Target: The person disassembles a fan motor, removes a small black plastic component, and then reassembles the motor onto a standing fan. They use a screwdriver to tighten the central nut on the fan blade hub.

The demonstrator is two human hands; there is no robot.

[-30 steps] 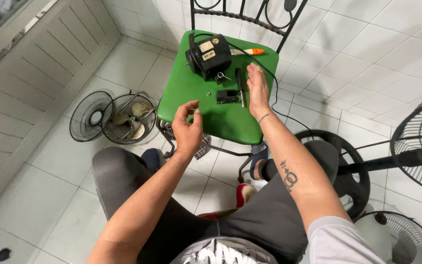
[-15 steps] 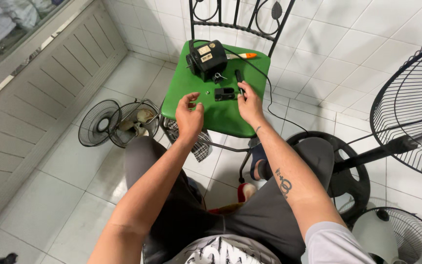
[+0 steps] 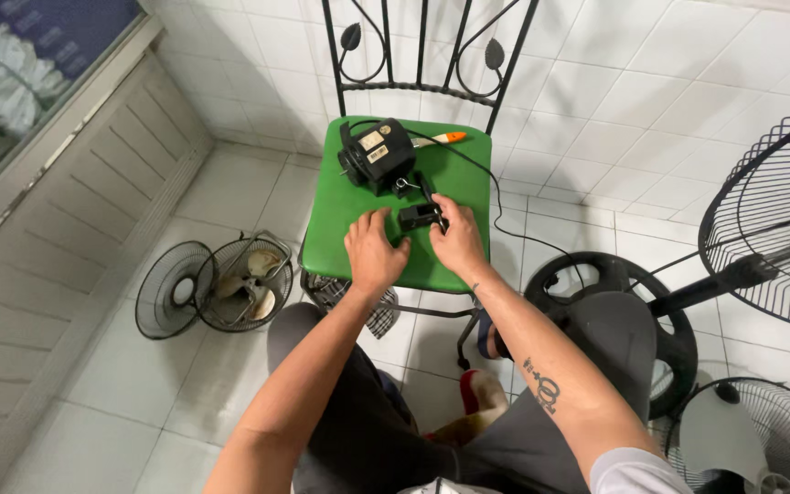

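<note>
Now both my hands rest on the green chair seat (image 3: 340, 240), left hand (image 3: 374, 252) half-open beside the small black part (image 3: 418, 218) while right hand (image 3: 454, 240) pinches it steady, motor housing (image 3: 376, 153) just beyond.

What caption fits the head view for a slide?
Both hands, left and right, on a small black part on a green seat, motor behind.

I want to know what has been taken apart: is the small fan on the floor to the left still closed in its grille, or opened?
Opened. The front grille lies flat on the tiles, off the small fan, whose blades show uncovered in the rear cage.
</note>
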